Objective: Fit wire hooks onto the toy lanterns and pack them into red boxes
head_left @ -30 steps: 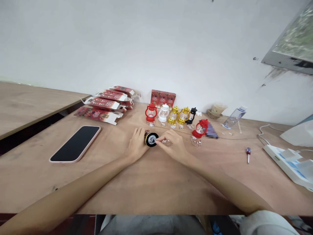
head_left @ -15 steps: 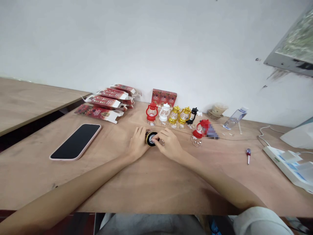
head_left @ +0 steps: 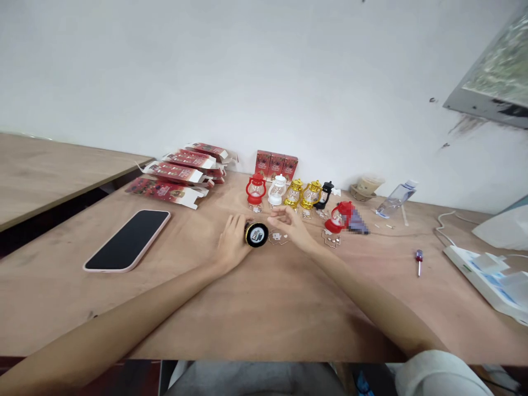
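Note:
My left hand (head_left: 231, 243) grips a small lantern (head_left: 256, 235) lying on its side on the wooden table (head_left: 264, 308), its black and gold round base turned toward me. My right hand (head_left: 293, 226) hovers just right of it with fingers spread, holding nothing I can make out. A small clear plastic piece (head_left: 277, 237) lies on the table between the lantern and my right hand.
A row of small lanterns, red (head_left: 256, 189), white (head_left: 276, 190), gold (head_left: 303, 193) and black (head_left: 325, 194), stands behind. Another red lantern (head_left: 338, 217) lies right. Flat red boxes (head_left: 177, 173), a phone (head_left: 128, 240), a screwdriver (head_left: 419, 259), a bottle (head_left: 395, 198).
My right hand has lifted off the lantern's base and moved back and to the right, fingers opening. The left hand keeps the lantern in place.

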The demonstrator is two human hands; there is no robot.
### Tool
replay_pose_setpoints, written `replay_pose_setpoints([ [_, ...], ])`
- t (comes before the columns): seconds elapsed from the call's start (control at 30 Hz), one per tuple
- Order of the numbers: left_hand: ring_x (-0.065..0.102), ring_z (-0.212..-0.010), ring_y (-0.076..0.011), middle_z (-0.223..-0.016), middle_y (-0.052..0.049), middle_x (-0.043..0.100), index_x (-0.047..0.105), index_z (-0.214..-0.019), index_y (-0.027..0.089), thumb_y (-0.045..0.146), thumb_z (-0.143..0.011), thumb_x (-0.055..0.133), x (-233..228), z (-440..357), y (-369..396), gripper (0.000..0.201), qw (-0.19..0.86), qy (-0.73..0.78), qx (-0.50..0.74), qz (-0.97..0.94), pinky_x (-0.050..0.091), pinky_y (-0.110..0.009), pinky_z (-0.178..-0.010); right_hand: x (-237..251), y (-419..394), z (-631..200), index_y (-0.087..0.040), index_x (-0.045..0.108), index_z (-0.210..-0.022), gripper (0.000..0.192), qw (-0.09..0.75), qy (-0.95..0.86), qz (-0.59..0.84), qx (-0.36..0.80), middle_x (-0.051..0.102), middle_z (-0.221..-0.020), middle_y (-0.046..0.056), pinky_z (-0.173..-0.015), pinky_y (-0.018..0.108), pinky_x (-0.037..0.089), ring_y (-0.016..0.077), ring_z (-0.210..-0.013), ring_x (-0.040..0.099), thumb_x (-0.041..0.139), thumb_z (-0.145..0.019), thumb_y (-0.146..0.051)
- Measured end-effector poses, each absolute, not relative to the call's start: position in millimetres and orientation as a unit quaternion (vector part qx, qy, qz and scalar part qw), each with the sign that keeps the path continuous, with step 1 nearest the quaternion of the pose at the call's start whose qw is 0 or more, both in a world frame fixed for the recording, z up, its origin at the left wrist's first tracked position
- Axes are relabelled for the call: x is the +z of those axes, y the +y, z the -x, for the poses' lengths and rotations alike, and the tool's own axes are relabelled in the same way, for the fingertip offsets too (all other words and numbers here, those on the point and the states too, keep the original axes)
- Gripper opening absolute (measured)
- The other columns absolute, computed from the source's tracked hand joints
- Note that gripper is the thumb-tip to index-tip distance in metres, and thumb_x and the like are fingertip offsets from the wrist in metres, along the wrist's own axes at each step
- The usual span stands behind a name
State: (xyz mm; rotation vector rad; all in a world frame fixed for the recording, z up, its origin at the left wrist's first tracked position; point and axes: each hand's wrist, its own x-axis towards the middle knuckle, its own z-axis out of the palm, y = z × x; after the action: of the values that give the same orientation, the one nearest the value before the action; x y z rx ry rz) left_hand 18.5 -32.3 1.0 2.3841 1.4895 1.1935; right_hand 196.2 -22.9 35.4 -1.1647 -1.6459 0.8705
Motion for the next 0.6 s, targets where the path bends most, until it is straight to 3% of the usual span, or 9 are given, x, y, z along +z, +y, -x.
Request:
replay_pose_setpoints([
  [0.07, 0.050, -0.097, -0.0248, -0.099, -0.005, 0.056, 0.048, -0.097, 0.018, 0.017, -0.071, 0.058, 1.1, -18.5, -32.6, 0.028, 0.047, 0.487, 0.392, -0.779, 0.045, -0.036, -0.076, 37.5, -21.4, -211.4, -0.018, 0.054, -0.097, 0.026, 0.425, -0.711, 0.487, 0.277, 0.063, -0.093, 0.005, -0.075, 0.031, 0.046, 0.0158, -0.083, 0.059, 0.061, -0.076, -0.031],
  [0.17, 0.050, -0.096, -0.0246, -0.098, -0.005, 0.056, 0.048, -0.097, 0.019, 0.016, -0.071, 0.057, 1.1, -18.6, -32.3, 0.027, 0.051, 0.488, 0.397, -0.775, 0.045, -0.036, -0.078, 35.3, -18.9, -227.5, -0.017, 0.063, -0.087, 0.011, 0.300, -0.790, 0.510, 0.162, 0.068, -0.086, 0.005, -0.074, 0.031, 0.045, 0.0180, -0.081, 0.062, 0.060, -0.076, -0.018],
  [0.3, 0.050, -0.096, -0.0249, -0.098, -0.005, 0.056, 0.048, -0.096, 0.019, 0.017, -0.071, 0.057, -0.7, -18.3, -30.8, 0.027, 0.051, 0.488, 0.402, -0.773, 0.045, -0.037, -0.077, 25.3, -17.3, -228.0, -0.018, 0.068, -0.082, 0.008, 0.204, -0.820, 0.528, 0.081, 0.071, -0.083, 0.007, -0.068, 0.029, 0.046, 0.0211, -0.078, 0.065, 0.066, -0.075, -0.020],
  [0.47, 0.051, -0.095, -0.0247, -0.097, -0.005, 0.056, 0.049, -0.096, 0.019, 0.017, -0.072, 0.058, -3.5, -18.0, -29.3, 0.026, 0.043, 0.488, 0.406, -0.772, 0.045, -0.036, -0.076, 19.5, -18.7, -221.2, -0.017, 0.068, -0.072, 0.004, 0.197, -0.821, 0.529, 0.084, 0.070, -0.074, 0.006, -0.063, 0.027, 0.044, 0.0191, -0.071, 0.065, 0.065, -0.076, -0.017],
  [0.6, 0.051, -0.095, -0.0249, -0.097, -0.005, 0.056, 0.050, -0.096, 0.019, 0.018, -0.071, 0.058, -3.0, -18.1, -29.5, 0.026, 0.044, 0.487, 0.405, -0.773, 0.045, -0.036, -0.074, 25.1, -22.2, -221.9, -0.016, 0.066, -0.076, 0.013, 0.297, -0.794, 0.507, 0.155, 0.067, -0.071, 0.003, -0.063, 0.026, 0.043, 0.0140, -0.063, 0.059, 0.056, -0.083, -0.022],
])
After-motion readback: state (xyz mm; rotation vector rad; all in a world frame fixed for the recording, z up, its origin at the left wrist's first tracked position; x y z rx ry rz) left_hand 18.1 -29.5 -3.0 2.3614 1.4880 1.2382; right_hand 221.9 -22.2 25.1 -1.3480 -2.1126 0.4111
